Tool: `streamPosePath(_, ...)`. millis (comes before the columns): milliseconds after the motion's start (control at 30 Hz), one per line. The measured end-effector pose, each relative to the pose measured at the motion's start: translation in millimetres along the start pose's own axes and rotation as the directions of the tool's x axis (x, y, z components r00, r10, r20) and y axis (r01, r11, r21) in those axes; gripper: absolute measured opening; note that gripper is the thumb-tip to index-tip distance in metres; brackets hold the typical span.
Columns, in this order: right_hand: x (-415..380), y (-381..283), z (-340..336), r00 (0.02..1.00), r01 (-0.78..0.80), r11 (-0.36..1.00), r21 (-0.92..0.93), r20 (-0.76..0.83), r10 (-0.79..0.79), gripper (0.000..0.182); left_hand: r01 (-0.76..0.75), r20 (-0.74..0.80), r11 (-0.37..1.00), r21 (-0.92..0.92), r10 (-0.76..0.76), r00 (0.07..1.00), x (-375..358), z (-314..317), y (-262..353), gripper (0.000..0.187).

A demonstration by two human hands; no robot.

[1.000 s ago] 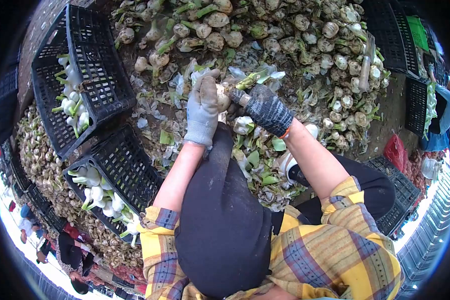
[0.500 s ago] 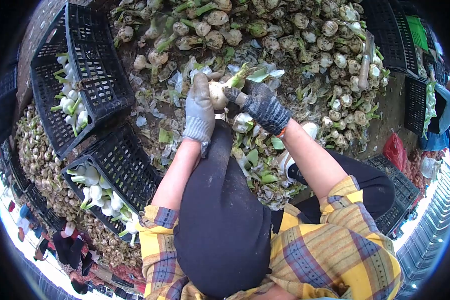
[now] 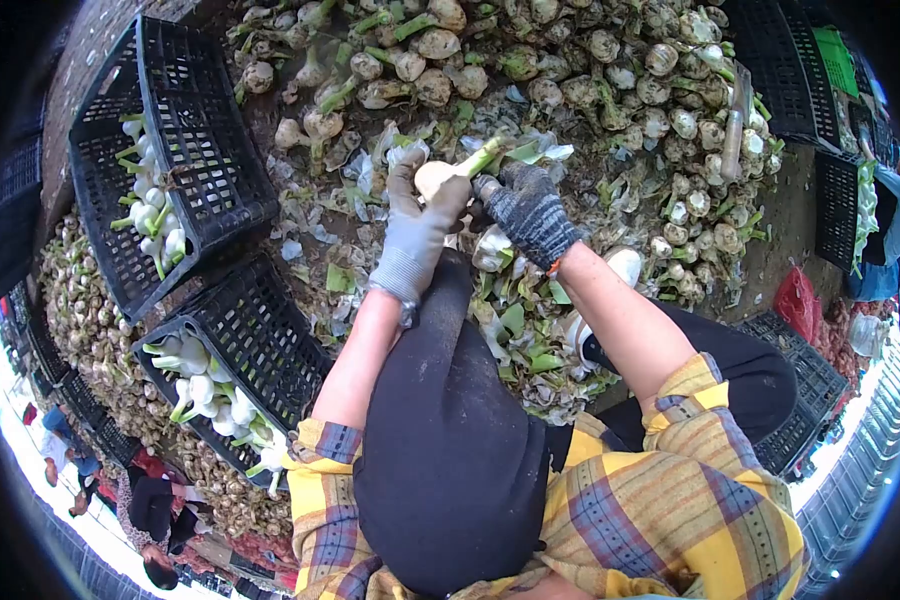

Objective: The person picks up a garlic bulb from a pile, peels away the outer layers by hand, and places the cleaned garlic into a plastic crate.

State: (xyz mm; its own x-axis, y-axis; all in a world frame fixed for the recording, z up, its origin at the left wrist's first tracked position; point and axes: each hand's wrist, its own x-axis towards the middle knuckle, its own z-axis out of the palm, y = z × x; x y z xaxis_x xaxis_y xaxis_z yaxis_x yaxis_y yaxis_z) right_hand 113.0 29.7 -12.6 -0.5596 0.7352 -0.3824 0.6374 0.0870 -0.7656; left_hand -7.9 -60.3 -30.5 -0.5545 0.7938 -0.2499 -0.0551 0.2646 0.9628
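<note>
Above my knee, my left hand (image 3: 417, 222), in a grey glove, is closed around a pale garlic bulb (image 3: 433, 178). The bulb's short green stem (image 3: 482, 157) points up and to the right. Just right of it, my right hand (image 3: 528, 212), in a dark knitted glove, has its fingers curled near the stem. Whatever those fingers hold is too hidden to make out. Below the hands, peeled leaves and skins (image 3: 515, 325) litter the ground.
A large heap of unpeeled garlic (image 3: 610, 75) lies ahead. Black crates (image 3: 210, 150) with cleaned white bulbs (image 3: 153, 215) stand at the left. A wooden-handled blade (image 3: 734, 130) rests on the heap's right side. Other people (image 3: 150, 510) are at the lower left.
My left hand has turned and shifted its grip, so the bulb sits higher with its stem more to the right. The right hand's fingers have moved back from the bulb's face.
</note>
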Motion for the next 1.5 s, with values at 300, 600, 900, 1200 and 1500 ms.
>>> streamPosePath(300, -13.6, -36.6, -16.5, 0.982, 0.107, 0.872, 0.477, -0.185, -0.019, 0.023, 0.488, 0.355, 0.748, -0.450, -0.351, 0.866, 1.3, -9.2, 55.0, 0.053)
streamPosePath(600, -47.9, -56.3, -54.5, 0.975, 0.219, 0.744, 0.631, -0.179, -0.135, 0.027, 0.237, 0.298, 0.846, -0.478, -0.098, 0.950, -38.7, -31.2, 192.7, 0.039)
streamPosePath(900, -127.2, -90.6, -114.5, 0.973, 0.226, 0.655, 0.721, -0.138, -0.183, 0.046, -0.086, 0.047, 0.969, -0.233, 0.099, 0.994, -135.8, -21.9, 283.0, 0.054)
streamPosePath(1200, -239.3, -122.4, -123.8, 0.929, 0.251, 0.641, 0.725, 0.004, -0.369, 0.036, -0.245, 0.007, 0.863, -0.443, 0.276, 0.961, -201.0, 16.5, 217.2, 0.039)
streamPosePath(1500, -272.2, -102.2, -127.2, 0.971, 0.141, 0.695, 0.705, 0.041, -0.237, 0.039, 0.010, 0.145, 0.921, -0.390, 0.050, 0.988, -243.5, 38.0, 208.0, 0.052)
